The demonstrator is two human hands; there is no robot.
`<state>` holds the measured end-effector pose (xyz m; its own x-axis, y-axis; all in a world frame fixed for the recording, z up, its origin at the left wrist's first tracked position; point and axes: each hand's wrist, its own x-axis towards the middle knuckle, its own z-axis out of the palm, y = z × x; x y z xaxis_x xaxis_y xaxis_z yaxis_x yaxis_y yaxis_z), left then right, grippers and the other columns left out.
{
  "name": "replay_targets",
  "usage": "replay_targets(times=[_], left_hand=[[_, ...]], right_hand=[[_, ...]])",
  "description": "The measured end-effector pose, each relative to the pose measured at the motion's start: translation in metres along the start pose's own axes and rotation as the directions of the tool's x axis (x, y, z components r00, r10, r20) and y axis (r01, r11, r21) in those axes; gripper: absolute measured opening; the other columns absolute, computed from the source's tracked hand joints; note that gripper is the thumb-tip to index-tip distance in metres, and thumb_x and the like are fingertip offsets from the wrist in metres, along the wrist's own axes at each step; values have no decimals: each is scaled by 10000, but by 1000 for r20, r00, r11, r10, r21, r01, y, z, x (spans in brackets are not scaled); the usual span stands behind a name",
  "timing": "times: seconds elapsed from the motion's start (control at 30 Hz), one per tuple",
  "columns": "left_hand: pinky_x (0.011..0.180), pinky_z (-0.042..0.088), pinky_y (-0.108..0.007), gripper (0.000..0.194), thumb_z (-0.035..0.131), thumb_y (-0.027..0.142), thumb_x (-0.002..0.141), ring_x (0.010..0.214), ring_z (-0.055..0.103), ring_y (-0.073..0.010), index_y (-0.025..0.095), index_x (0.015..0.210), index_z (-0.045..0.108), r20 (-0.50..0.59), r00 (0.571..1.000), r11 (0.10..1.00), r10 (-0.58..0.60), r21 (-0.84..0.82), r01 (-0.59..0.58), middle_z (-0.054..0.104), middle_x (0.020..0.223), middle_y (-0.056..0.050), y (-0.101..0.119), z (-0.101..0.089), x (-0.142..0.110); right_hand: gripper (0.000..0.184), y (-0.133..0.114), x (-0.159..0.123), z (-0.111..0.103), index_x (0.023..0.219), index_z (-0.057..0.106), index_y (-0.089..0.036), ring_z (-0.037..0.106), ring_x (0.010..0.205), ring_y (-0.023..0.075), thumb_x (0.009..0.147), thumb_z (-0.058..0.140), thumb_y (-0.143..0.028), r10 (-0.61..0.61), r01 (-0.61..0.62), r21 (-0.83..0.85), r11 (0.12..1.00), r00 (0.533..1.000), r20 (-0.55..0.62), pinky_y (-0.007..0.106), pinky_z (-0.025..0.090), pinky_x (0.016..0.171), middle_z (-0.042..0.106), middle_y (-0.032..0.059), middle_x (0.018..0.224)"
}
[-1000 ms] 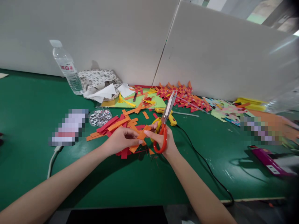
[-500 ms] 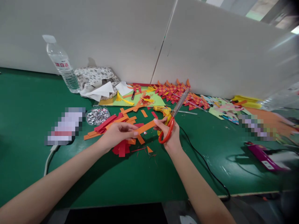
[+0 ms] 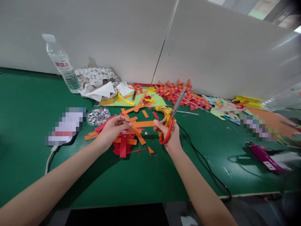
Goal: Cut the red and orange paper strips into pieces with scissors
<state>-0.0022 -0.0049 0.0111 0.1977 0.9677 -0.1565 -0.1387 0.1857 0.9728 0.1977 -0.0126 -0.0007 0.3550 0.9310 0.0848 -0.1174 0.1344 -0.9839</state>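
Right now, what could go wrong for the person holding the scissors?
The scissors share the right hand with one end of the orange strip, so a blade might nick the paper or a finger. The glue gun lies close to that hand; a careless move could bump it. The tub of googly eyes sits near the left hand, which might knock it and scatter them.

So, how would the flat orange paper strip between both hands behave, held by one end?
The orange paper strip looks thin, so probably light and easily creased. It spans nearly straight where held, so may droop only slightly.
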Motion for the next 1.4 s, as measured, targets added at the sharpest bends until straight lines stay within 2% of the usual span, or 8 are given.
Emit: replay_targets(times=[0.33,0.57,0.73,1.0,1.4], left_hand=[[535,452,-165,233,736,265,657,592,555,-62,176,794,571,2,1000,1000,5,23,-5,582,733,24,0,0,0],[589,499,-203,300,747,304,641,726,630,-122,179,842,563,-6,1000,996,-18,85,18,631,780,-3,0,1,-1],[576,500,-213,318,765,297,623,688,637,-129,176,827,554,-11,1000,997,7,79,-6,624,714,9,-1,0,1],[585,498,-222,314,777,274,613,680,636,-132,172,817,562,-19,1000,998,10,69,-8,636,711,-5,0,-2,3],[613,504,-227,338,772,310,621,713,651,-144,179,885,606,-29,998,996,53,74,-51,684,804,-34,-3,-6,4]], right_hand=[[357,-5,-2,2,682,464,-205,575,473,103,559,788,-289,-24,24,-3,1000,1000,1,287,544,551,531,-84,577],[337,-1,-1,1,673,468,-201,587,476,111,572,777,-290,-49,49,-42,998,999,9,281,544,530,542,-76,571],[327,1,-1,0,682,471,-198,590,473,103,574,776,-241,-41,42,-11,999,999,25,266,535,541,542,-85,570],[342,-2,-1,1,689,463,-204,584,486,106,572,779,-269,-33,34,-10,999,999,18,286,543,568,561,-79,572],[343,-1,-1,0,678,460,-205,613,514,122,568,779,-267,-18,18,-18,1000,1000,25,305,560,587,581,-64,603]])
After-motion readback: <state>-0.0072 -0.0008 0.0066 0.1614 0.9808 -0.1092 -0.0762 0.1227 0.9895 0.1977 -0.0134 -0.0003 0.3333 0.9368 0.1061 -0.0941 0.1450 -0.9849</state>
